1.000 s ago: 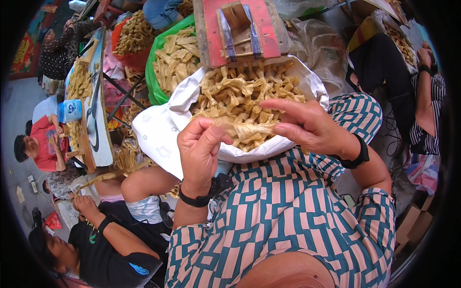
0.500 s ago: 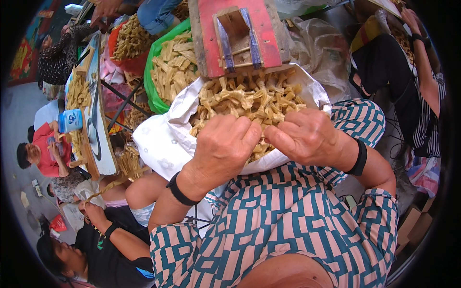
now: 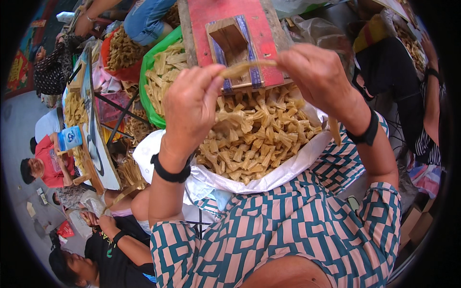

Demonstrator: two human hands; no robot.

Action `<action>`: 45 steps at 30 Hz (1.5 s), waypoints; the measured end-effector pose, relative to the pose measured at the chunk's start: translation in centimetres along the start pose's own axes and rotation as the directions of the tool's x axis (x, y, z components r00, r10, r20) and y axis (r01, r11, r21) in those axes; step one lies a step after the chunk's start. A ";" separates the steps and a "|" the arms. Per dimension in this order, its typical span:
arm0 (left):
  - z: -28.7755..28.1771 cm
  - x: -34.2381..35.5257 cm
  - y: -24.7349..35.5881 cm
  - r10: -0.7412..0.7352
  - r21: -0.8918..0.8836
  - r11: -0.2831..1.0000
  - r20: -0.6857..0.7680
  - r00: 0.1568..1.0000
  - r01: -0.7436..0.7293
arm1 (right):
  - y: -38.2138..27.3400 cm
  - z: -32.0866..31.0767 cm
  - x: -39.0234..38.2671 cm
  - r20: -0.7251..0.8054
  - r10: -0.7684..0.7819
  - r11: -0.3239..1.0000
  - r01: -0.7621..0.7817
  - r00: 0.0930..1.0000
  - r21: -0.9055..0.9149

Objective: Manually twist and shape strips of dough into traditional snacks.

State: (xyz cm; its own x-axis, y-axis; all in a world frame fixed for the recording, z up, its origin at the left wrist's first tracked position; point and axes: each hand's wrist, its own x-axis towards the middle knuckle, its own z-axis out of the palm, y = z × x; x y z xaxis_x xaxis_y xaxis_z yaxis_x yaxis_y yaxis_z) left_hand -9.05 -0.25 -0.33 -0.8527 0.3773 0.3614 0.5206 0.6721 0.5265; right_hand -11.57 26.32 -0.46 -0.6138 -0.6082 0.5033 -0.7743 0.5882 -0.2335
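A yellowish strip, apparently tofu skin [image 3: 247, 67], stretches between my two raised hands, in front of a wooden jig. My left hand [image 3: 192, 103] pinches one end between thumb and fingers. My right hand [image 3: 319, 79] is closed on the other end, and a tail of the strip hangs below it. Beneath them, a white sack [image 3: 293, 168] lies open in my lap, full of knotted pieces [image 3: 252, 144] of the same material. The jig [image 3: 233, 41], with blue-taped sides and a thin front rod, sits on a red-topped board [image 3: 199, 24].
Loose strips fill a green bag [image 3: 161, 79] left of the board; behind it stands a red bag [image 3: 126, 53] of knots. A narrow table [image 3: 103, 149] runs along the left. Co-workers sit on both sides, one [image 3: 120, 235] close at lower left holding a strip.
Both hands have risen from low over the sack toward the jig and moved apart. The strip now shows between them, and more of the knotted pile is uncovered.
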 end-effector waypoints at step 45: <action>-2.9 -12.3 12.0 0.274 0.102 0.958 -0.036 0.961 -0.269 | -13.3 -2.8 -5.6 0.708 -0.100 -0.228 -0.708 0.700 0.668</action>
State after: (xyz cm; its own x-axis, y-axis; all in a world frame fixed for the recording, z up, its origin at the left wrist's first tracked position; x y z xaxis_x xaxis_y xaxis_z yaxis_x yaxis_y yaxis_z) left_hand 7.78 1.31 3.74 -0.6753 0.5237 0.5193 0.7236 0.6069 0.3289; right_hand 2.58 23.41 2.17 -0.4612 -0.8613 -0.2132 0.5086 -0.0597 -0.8589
